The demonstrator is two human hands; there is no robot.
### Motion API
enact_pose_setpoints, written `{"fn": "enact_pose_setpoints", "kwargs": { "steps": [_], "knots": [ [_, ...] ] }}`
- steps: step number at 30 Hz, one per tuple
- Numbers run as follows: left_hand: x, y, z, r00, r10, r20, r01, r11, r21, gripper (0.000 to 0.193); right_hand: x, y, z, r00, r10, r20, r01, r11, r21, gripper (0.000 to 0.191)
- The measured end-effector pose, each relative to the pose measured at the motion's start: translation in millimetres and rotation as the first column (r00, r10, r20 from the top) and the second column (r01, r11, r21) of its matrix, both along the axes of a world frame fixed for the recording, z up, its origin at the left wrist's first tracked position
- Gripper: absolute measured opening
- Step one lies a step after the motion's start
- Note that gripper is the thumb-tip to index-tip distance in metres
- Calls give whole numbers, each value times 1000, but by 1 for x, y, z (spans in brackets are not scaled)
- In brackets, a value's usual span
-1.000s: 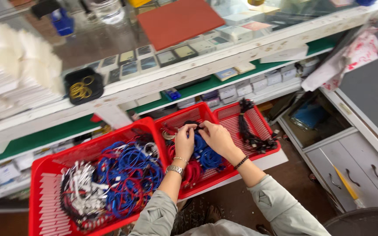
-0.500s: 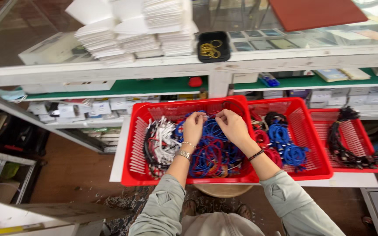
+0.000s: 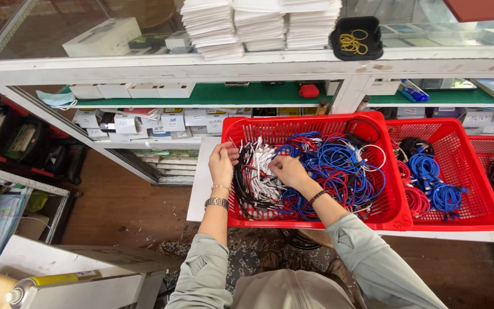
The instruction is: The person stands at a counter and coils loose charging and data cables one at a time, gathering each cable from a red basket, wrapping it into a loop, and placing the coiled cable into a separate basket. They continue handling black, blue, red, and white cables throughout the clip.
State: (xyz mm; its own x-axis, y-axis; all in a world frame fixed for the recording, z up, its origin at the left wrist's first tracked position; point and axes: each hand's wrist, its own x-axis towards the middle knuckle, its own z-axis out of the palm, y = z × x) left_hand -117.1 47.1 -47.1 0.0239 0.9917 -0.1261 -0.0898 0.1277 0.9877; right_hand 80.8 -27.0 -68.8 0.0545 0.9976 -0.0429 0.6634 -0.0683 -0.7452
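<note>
At the far left you have dark shelving and a brown floor (image 3: 132,200), with a spray can (image 3: 35,284) near your left knee. Your left hand (image 3: 222,163) rests at the left rim of the red basket (image 3: 310,220), fingers pinching a white cable from the black-and-white cable bundle (image 3: 257,180). Your right hand (image 3: 289,171) lies just beside it, fingers curled into the same bundle. Right of that, blue and red cables (image 3: 338,171) fill the basket's remainder. The basket sits on a white ledge (image 3: 201,183) below a glass counter carrying stacked white packets (image 3: 258,26) and a black tray of rubber bands (image 3: 356,38). A second red basket (image 3: 458,171) stands touching on the right.
</note>
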Motion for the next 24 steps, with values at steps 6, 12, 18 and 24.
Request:
{"fn": "enact_pose_setpoints", "kwargs": {
  "steps": [6, 12, 18, 24],
  "knots": [
    [-6, -3, -1, 997, -63, 53, 63, 998, 7, 30, -44, -1, -7, 988, -147, 54, 153, 980, -129, 29],
    [-10, -4, -15, 993, -112, -33, 114, 991, 64, 28, -51, 1, -2, 948, -317, -13, 316, 948, -40, 22],
    [-10, 3, -17, 980, -196, 29, 195, 980, 26, 28, -21, 6, 25, 734, -324, -597, 226, 945, -235, 10],
    [10, -7, 11, 939, -65, -337, 232, 844, 483, 26, -9, 8, 57, 911, -47, -409, 12, 996, -89, 11]
  ]
}}
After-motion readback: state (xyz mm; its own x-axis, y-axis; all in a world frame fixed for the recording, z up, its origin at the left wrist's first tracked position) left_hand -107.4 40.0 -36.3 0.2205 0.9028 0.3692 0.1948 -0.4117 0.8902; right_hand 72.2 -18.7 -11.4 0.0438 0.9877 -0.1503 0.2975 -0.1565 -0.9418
